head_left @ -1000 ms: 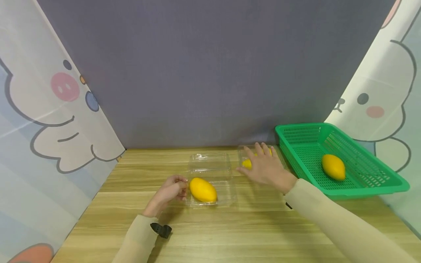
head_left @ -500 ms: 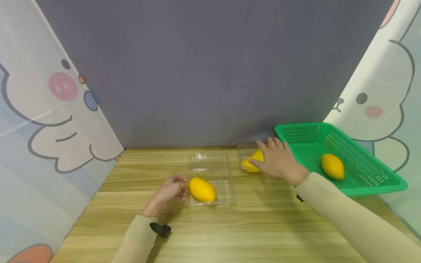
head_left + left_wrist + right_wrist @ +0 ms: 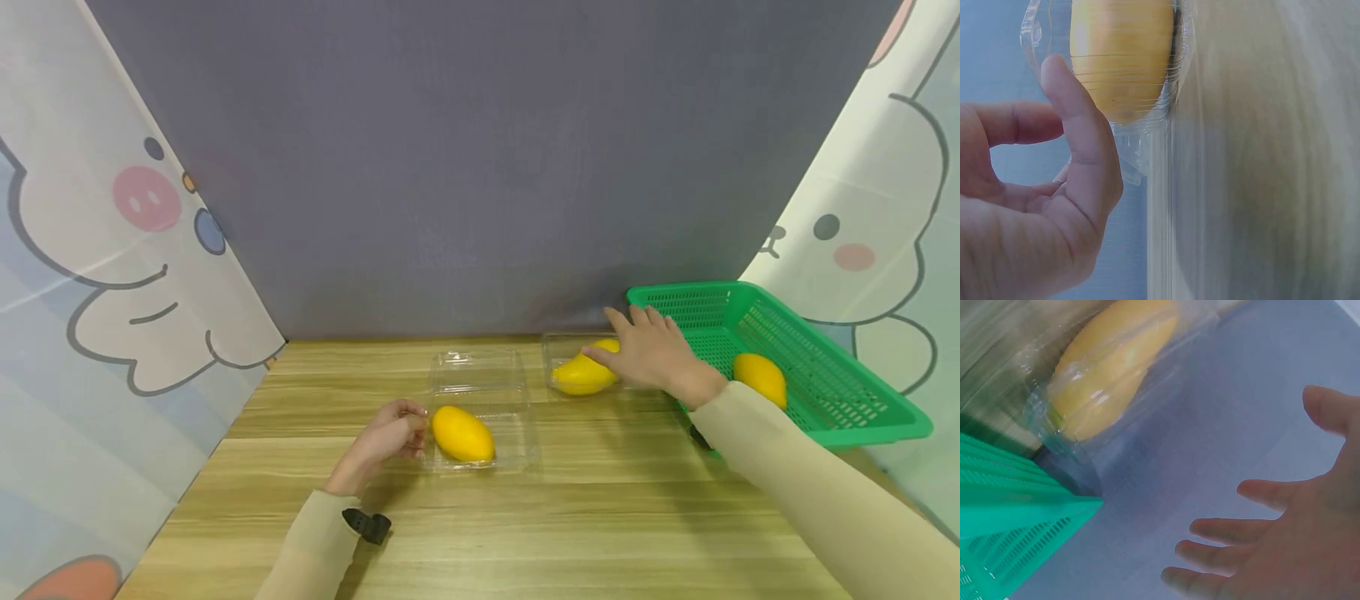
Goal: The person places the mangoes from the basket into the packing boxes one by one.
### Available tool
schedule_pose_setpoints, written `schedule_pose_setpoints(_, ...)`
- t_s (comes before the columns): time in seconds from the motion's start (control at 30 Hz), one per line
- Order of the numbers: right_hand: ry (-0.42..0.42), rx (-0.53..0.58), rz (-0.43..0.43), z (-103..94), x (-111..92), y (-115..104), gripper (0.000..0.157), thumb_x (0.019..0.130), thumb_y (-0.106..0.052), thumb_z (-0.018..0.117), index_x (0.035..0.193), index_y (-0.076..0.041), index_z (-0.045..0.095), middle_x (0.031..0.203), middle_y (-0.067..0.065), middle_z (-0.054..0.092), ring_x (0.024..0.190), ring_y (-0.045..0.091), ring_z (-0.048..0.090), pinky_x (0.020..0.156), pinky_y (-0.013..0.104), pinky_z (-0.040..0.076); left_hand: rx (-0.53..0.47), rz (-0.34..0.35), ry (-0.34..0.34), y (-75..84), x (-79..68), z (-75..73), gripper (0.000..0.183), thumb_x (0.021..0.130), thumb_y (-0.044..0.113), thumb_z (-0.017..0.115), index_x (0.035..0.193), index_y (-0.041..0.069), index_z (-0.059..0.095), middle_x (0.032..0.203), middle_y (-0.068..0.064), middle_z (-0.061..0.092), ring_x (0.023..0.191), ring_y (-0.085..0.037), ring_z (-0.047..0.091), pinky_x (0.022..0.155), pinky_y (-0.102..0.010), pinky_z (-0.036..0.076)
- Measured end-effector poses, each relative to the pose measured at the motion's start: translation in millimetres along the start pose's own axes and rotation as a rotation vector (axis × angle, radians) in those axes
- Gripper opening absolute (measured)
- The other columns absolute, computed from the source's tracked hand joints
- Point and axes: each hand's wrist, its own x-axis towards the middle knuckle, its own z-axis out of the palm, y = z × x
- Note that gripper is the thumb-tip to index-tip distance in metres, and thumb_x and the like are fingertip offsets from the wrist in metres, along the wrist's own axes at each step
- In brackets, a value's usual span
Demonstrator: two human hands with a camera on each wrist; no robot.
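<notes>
A yellow mango [image 3: 462,434] lies in the left half of an open clear plastic clamshell box [image 3: 513,437], whose lid [image 3: 476,371] is folded back. My left hand [image 3: 386,433] is at the box's left edge; its curled fingers seem to pinch the rim, partly hidden in the left wrist view. Further back on the right, another mango [image 3: 585,377] sits inside a second clear box [image 3: 555,343], partly covered by my right hand [image 3: 652,350]. That hand hovers with spread fingers between this box and the green basket. The right wrist view shows nothing in its palm.
A green perforated basket [image 3: 832,358] stands at the right, with one mango [image 3: 760,375] inside. Behind the wooden table [image 3: 465,533] rises a grey backdrop [image 3: 480,167]. Cartoon-printed curtains flank both sides.
My right hand has moved right, off the second box toward the basket, uncovering more of the mango there. The left hand and the open box have stayed put.
</notes>
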Motion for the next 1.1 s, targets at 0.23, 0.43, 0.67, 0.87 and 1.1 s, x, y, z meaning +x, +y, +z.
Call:
schedule_pose_setpoints(0.23, -0.005, 0.071, 0.003, -11.4, 3, 8, 0.095, 0.099, -0.067, 0.043, 0.157, 0.006, 0.024, 0.157, 0.041, 0.018, 0.143, 0.062, 0.011, 0.115, 0.072, 0.010, -0.010, -0.001, 0.000, -1.0, 0.0, -0.4, 0.029, 0.099, 0.006, 0.053, 0.123, -0.009, 0.049, 0.085, -0.014, 0.057, 0.068, -0.020, 0.057, 0.061, -0.031, 0.055)
schedule_pose_setpoints(0.43, -0.006, 0.083, 0.032, -14.5, 7, 23, 0.097, 0.099, -0.068, 0.041, 0.158, 0.007, 0.021, 0.155, 0.043, 0.019, 0.142, 0.064, 0.011, 0.114, 0.073, 0.011, -0.025, -0.004, 0.007, -2.3, 0.1, 0.4, 0.028, 0.098, 0.005, 0.053, 0.122, -0.008, 0.049, 0.082, -0.012, 0.057, 0.066, -0.019, 0.056, 0.059, -0.030, 0.054)
schedule_pose_setpoints(0.67, -0.017, 0.075, 0.056, -20.8, 9, 42, 0.096, 0.100, -0.068, 0.039, 0.158, 0.006, 0.020, 0.155, 0.043, 0.018, 0.139, 0.066, 0.012, 0.112, 0.076, 0.014, -0.022, -0.001, 0.004, -3.5, 0.9, 0.3, 0.029, 0.098, 0.006, 0.053, 0.123, -0.008, 0.049, 0.084, -0.014, 0.058, 0.067, -0.019, 0.057, 0.060, -0.030, 0.056)
schedule_pose_setpoints(0.87, -0.034, 0.070, 0.101, -25.8, 12, 62, 0.099, 0.099, -0.070, 0.037, 0.157, 0.008, 0.018, 0.153, 0.045, 0.018, 0.138, 0.065, 0.015, 0.109, 0.078, 0.018, -0.023, -0.003, 0.006, -3.1, 1.2, 0.8, 0.029, 0.098, 0.006, 0.053, 0.123, -0.009, 0.050, 0.085, -0.014, 0.058, 0.068, -0.019, 0.056, 0.060, -0.030, 0.055)
schedule_pose_setpoints(1.1, -0.053, 0.078, 0.137, -28.4, 16, 89, 0.104, 0.099, -0.072, 0.034, 0.157, 0.012, 0.012, 0.151, 0.048, 0.015, 0.137, 0.067, 0.014, 0.105, 0.081, 0.019, -0.020, -0.001, 0.010, -1.3, 0.8, 1.2, 0.029, 0.098, 0.005, 0.053, 0.123, -0.009, 0.050, 0.085, -0.015, 0.057, 0.068, -0.019, 0.056, 0.060, -0.029, 0.055)
